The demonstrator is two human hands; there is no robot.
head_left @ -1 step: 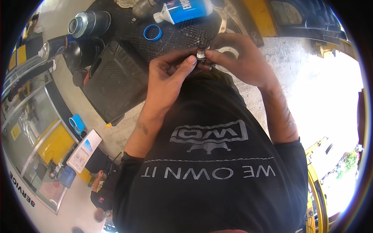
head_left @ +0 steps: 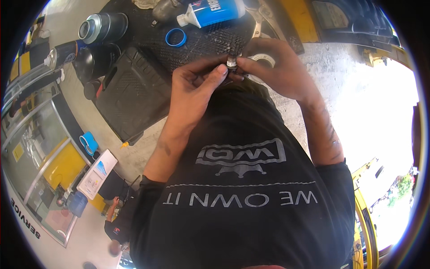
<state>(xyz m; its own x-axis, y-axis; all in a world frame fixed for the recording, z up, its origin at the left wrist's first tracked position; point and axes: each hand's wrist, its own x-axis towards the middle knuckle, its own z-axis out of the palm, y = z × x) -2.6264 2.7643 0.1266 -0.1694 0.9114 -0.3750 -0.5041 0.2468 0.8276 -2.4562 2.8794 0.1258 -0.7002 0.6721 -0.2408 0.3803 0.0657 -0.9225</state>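
Between my fingertips is a small cylindrical part (head_left: 231, 63) with a pale silvery band and darker ends; its exact kind is too small to make out. My left hand (head_left: 195, 84) pinches it from the left, thumb on its lower side and the other fingers curled behind. From the right, my right hand (head_left: 277, 67) grips it with the thumb, its other fingers partly hidden. Both hands are closed and look darkened with grime. A pale ring-shaped thing (head_left: 264, 58) shows partly behind my right hand. Beyond the hands lies a black textured surface (head_left: 215, 42).
On the black surface lie a blue and white bottle (head_left: 215, 14) and a blue ring (head_left: 176, 37). A metal can (head_left: 105, 28), a spray can (head_left: 62, 56) and a black tray-like panel (head_left: 130, 96) are at the left. Another person (head_left: 117, 219) is at the lower left.
The small cylindrical part looks slightly turned between my fingers. Both hands stay in the same place.
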